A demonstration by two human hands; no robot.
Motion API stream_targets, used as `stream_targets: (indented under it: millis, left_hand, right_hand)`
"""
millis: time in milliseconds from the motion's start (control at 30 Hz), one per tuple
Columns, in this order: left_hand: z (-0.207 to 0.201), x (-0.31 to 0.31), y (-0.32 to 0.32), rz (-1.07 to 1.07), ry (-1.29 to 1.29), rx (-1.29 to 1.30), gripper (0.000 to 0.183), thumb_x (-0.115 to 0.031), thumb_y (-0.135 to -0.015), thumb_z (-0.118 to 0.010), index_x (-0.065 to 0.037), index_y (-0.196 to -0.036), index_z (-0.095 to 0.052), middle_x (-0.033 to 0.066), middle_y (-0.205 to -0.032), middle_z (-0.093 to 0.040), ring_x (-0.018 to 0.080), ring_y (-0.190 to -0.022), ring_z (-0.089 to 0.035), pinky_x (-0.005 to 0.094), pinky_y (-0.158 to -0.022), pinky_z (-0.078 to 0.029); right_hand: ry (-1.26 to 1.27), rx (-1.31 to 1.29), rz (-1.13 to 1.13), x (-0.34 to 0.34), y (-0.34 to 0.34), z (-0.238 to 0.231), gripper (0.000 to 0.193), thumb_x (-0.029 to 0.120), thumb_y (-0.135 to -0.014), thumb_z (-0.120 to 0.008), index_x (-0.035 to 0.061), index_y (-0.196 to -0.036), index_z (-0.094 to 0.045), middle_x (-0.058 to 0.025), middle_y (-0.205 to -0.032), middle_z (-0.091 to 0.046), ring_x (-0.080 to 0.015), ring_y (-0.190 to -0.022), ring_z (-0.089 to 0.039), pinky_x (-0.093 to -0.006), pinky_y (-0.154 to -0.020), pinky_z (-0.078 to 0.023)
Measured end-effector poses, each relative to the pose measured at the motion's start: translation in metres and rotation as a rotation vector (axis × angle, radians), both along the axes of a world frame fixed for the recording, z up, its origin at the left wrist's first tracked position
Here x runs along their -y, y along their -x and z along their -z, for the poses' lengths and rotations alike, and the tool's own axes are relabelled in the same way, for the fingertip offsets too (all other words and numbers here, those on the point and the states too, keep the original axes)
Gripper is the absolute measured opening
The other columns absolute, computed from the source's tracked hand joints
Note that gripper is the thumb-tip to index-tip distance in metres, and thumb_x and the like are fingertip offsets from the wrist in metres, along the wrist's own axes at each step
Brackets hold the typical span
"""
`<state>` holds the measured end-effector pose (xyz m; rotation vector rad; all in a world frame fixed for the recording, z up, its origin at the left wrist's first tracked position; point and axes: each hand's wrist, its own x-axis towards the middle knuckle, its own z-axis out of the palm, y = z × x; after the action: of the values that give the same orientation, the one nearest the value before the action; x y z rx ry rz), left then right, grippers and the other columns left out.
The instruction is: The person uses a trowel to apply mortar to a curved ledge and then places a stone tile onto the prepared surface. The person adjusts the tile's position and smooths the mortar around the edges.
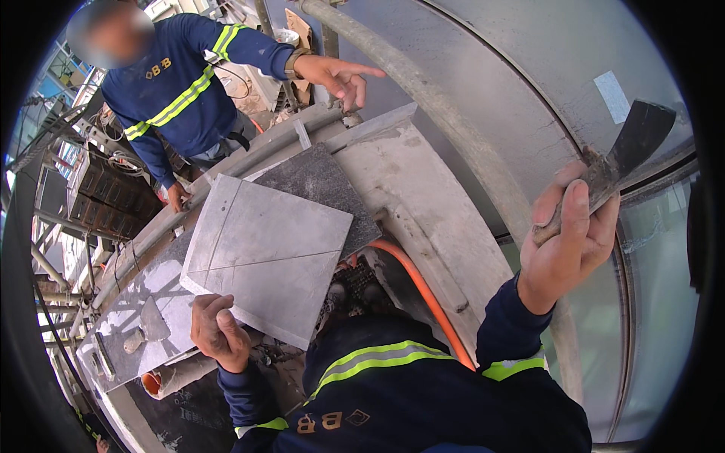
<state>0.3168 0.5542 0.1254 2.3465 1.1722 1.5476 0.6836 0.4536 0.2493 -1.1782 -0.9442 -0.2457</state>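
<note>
The flat grey square stone tile [268, 253] sits in the middle of the picture, tipped up on one corner. Thin lines are drawn across its face. Its top looks dry and bare, with no paste on it that I can see, so I think the work of setting it down is not done yet.

The left hand [217, 331] is at the lower left of the tile. Its grip is curled tight around the tile's bottom edge, holding it up. Just behind the tile lies a darker rough grey slab [321, 181].

The right hand [568, 234] is up at the right side of the picture, well apart from the tile. Its grip is pressed together around the handle of a dark, dirty metal trowel [630, 147], with the blade pointing up.

An orange hose [423, 291] runs below the tile. At the upper left, another person in a blue jacket points with one hand [340, 75].
</note>
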Motion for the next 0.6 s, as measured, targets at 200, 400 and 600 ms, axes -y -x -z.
stream_targets:
  millis: [200,400,600]
  left_hand:
    - [-0.007,-0.013,-0.002,0.036,0.000,0.023,0.042,-0.031,-0.109,-0.054,0.004,-0.089,-0.066,0.0151,-0.078,-0.062,0.0258,-0.069,-0.060,0.0341,-0.062,-0.045]
    - [-0.006,-0.015,0.000,0.034,0.026,0.026,0.040,-0.029,-0.108,-0.055,0.004,-0.089,-0.067,0.0148,-0.078,-0.062,0.0253,-0.069,-0.060,0.0339,-0.062,-0.045]
    - [-0.010,-0.016,0.007,0.027,0.032,0.024,0.037,-0.026,-0.107,-0.056,0.004,-0.089,-0.067,0.0146,-0.078,-0.063,0.0256,-0.069,-0.061,0.0343,-0.062,-0.046]
  right_hand:
    - [0.057,-0.049,0.034,0.015,0.005,0.009,0.035,0.015,-0.101,-0.062,-0.0078,-0.127,-0.057,-0.0098,-0.092,-0.065,-0.0072,-0.061,-0.050,-0.0219,-0.055,-0.038]
    - [0.174,-0.057,0.061,0.028,0.004,0.024,0.032,0.011,-0.099,-0.061,-0.0076,-0.125,-0.058,-0.0073,-0.089,-0.067,-0.0055,-0.062,-0.050,-0.0218,-0.057,-0.039]
    - [0.300,-0.103,0.000,0.033,0.012,0.041,0.031,0.008,-0.097,-0.064,-0.0059,-0.124,-0.060,-0.0045,-0.086,-0.067,-0.0054,-0.064,-0.051,-0.0219,-0.060,-0.041]
